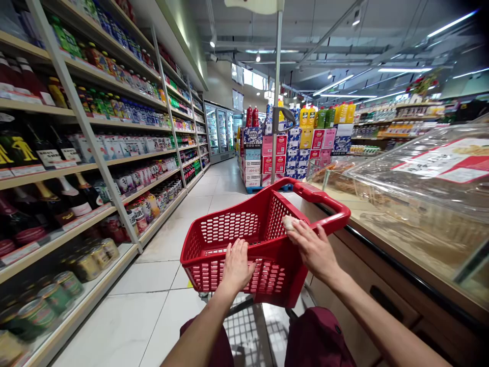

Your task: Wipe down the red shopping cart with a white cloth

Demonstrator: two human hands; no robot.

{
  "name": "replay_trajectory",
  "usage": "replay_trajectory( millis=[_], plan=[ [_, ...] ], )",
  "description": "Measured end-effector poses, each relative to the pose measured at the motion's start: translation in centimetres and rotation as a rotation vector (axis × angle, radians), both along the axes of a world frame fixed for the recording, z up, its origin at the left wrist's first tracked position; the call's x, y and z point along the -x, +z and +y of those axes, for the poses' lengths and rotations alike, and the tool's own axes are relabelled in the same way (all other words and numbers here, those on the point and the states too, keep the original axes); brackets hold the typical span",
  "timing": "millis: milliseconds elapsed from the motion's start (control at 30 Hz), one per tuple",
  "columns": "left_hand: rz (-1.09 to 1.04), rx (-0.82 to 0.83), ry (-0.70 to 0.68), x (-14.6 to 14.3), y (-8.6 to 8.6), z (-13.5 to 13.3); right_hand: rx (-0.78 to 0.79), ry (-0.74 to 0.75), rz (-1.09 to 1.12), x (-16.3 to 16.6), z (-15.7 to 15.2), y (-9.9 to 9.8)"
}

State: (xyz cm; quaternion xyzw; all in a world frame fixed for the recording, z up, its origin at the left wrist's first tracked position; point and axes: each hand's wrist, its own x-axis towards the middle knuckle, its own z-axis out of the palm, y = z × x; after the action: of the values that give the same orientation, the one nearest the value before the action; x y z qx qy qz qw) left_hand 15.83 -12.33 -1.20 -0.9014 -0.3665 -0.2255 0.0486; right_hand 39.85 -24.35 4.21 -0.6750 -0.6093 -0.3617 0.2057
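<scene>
A red plastic shopping cart (263, 250) with a perforated basket stands before me, turned so that its handle (324, 201) points to the right. My left hand (237, 265) lies against the basket's near side, its fingers stretched up to the rim and the thumb apart. At the rim near the handle, my right hand (315, 250) presses a small crumpled whitish cloth (290, 222) under its fingers. Only the cloth's edge shows; the rest is hidden by the fingers. Looking into the basket, I see its holed inner walls and part of its floor.
Drink shelves (126, 120) line the left side, with cans (49, 300) low down. On the right stands a counter (367, 224) holding clear plastic food boxes (435, 158). Stacked drink cartons (273, 158) and a metal pole (277, 61) are ahead. Glass-door fridges (219, 130) stand farther back.
</scene>
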Motion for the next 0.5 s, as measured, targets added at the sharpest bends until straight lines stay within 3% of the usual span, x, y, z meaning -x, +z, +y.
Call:
replay_trajectory(
  millis=[167, 367, 500],
  plan=[
    [0.002, 0.022, 0.028, -0.4, 0.3, -0.5, -0.203, -0.294, 0.123, -2.2, -0.7, 0.6],
    [0.015, 0.033, -0.003, -0.8, 0.3, -0.5, 0.020, 0.002, -0.024, -0.4, -0.2, -0.3],
    [0.011, 0.015, 0.010, -0.9, 0.0, -0.5, -0.197, -0.274, 0.106, -2.8, -0.5, 0.7]
  ],
)
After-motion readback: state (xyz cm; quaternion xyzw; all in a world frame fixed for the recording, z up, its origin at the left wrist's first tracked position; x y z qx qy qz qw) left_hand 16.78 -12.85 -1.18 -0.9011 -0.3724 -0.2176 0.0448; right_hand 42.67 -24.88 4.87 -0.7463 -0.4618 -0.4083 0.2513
